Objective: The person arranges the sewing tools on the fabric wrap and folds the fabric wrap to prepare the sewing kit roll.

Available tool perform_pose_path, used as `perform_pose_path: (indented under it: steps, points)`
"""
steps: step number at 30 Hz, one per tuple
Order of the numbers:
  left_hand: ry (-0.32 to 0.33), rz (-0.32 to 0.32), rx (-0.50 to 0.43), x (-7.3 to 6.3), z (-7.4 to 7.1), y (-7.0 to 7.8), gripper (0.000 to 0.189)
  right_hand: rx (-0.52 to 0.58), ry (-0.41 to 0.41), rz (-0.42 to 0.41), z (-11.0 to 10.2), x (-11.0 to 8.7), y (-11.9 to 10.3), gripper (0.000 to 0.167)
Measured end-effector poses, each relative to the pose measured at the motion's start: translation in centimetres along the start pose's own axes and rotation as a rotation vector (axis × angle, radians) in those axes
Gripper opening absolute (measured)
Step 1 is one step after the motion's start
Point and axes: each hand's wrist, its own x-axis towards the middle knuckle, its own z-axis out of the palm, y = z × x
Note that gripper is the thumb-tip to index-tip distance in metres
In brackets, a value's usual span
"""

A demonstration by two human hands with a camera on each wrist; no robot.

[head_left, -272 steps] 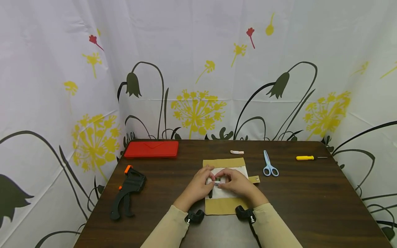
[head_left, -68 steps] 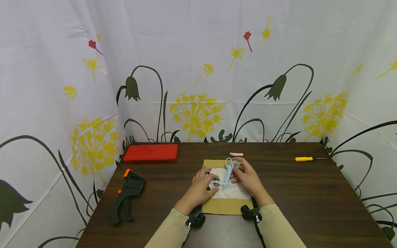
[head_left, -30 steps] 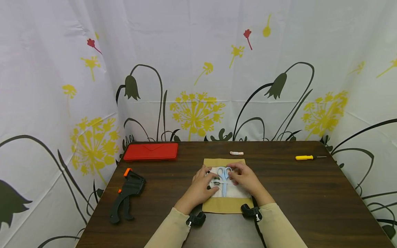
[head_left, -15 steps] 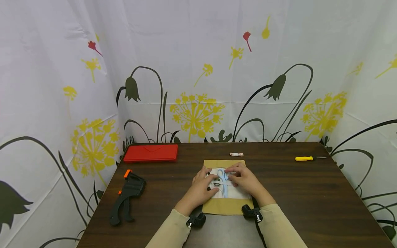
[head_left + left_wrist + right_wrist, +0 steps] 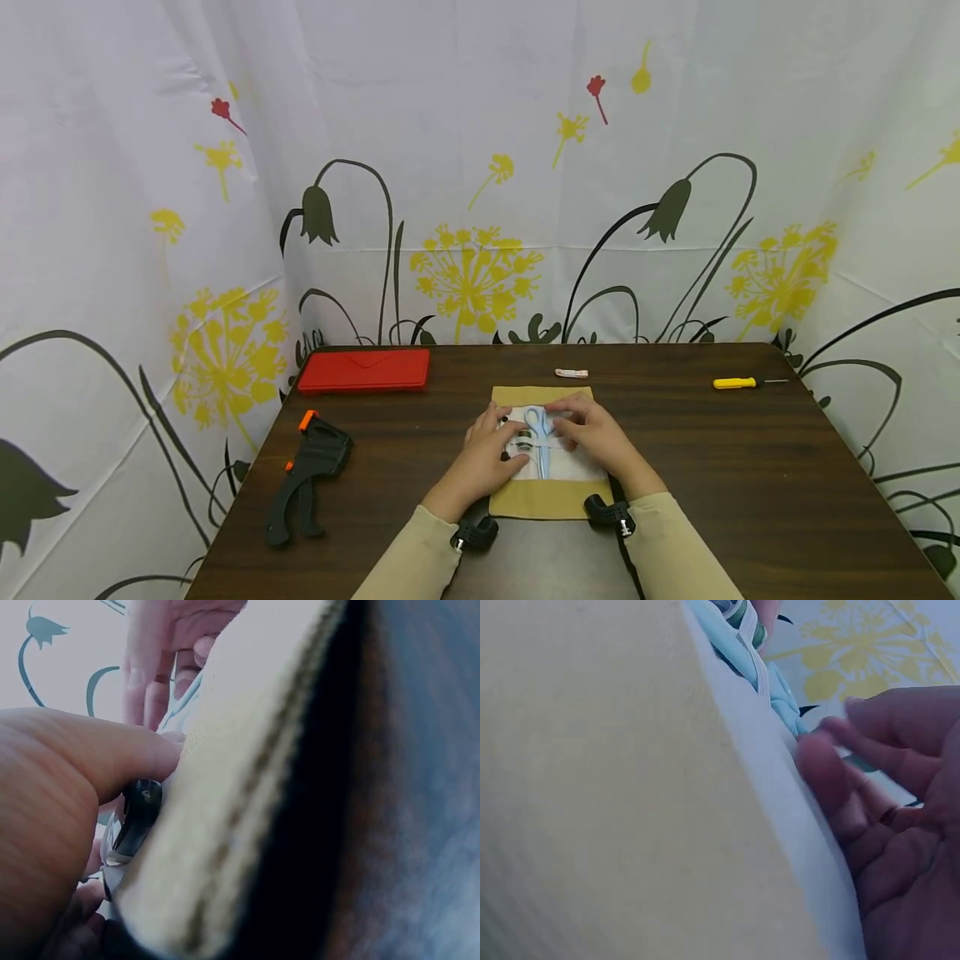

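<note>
A tan fabric pouch (image 5: 551, 497) lies unfolded, its white lining facing up. Light blue scissors (image 5: 543, 462) lie along the lining, blades toward the person, with a white elastic band (image 5: 751, 649) across them. My right hand (image 5: 592, 433) pinches the scissors' handle loops between thumb and fingertips. My left hand (image 5: 483, 454) rests over the pouch's left side, thumb and fingers spread around a small dark thread spool (image 5: 524, 441). A black rounded piece (image 5: 139, 814) shows beside the left thumb in the left wrist view. The left hand partly hides the lining.
A red case (image 5: 363, 370) lies at the table's back left, with a black and orange bar clamp (image 5: 315, 467) nearer. Behind the pouch is a small white folded strip (image 5: 572, 373). A yellow-handled screwdriver (image 5: 738, 383) lies far right. A patterned curtain (image 5: 480, 167) surrounds the table.
The right hand has brought the scissors from the table's right onto the pouch, under the band, and turned them straight. Over the last half second both hands barely move.
</note>
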Motion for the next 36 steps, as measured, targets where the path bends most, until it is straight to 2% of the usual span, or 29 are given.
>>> perform_pose_path:
  steps: [2,5,9,11,13,16,19,23,26,30,33,36]
  points:
    - [0.001,0.000,-0.005,0.0,0.0,-0.1,0.044,0.122,0.000,0.019,-0.5,0.0,0.2,0.033]
    - [0.008,-0.006,-0.011,0.0,0.0,0.0,0.044,0.397,-0.017,-0.012,-1.8,-0.2,1.0,0.040]
    - [0.014,-0.012,-0.006,0.0,0.0,0.2,0.044,0.778,-0.063,-0.193,-4.1,-0.3,2.1,0.042]
    - [0.010,-0.012,-0.006,0.0,0.0,0.3,0.044,0.895,-0.043,-0.283,-5.2,-0.4,2.6,0.044]
    - [0.010,-0.011,-0.007,-0.1,0.0,0.4,0.044,0.938,0.034,-0.344,-6.1,-0.2,3.0,0.043]
    - [0.016,-0.019,-0.010,-0.2,0.0,0.4,0.044,0.905,0.178,-0.333,-7.1,0.5,3.2,0.039]
    - [0.021,-0.028,-0.011,-0.3,0.0,0.3,0.043,0.844,0.253,-0.180,-7.8,1.5,2.9,0.042]
    - [0.017,-0.036,-0.022,-0.3,0.0,0.2,0.043,0.674,0.213,0.108,-8.8,2.9,2.0,0.044]
    - [0.018,-0.041,-0.028,-0.3,0.0,0.2,0.043,0.471,0.167,0.254,-9.0,3.9,1.1,0.043]
    - [0.021,-0.049,-0.029,-0.3,0.0,0.1,0.044,0.269,0.177,0.352,-8.4,5.1,0.0,0.041]
    - [0.019,-0.047,-0.026,-0.2,0.1,0.0,0.044,0.208,0.218,0.400,-8.0,5.7,-0.3,0.039]
    - [0.018,-0.047,-0.021,-0.1,0.2,0.0,0.044,0.194,0.258,0.443,-7.9,6.0,-0.4,0.037]
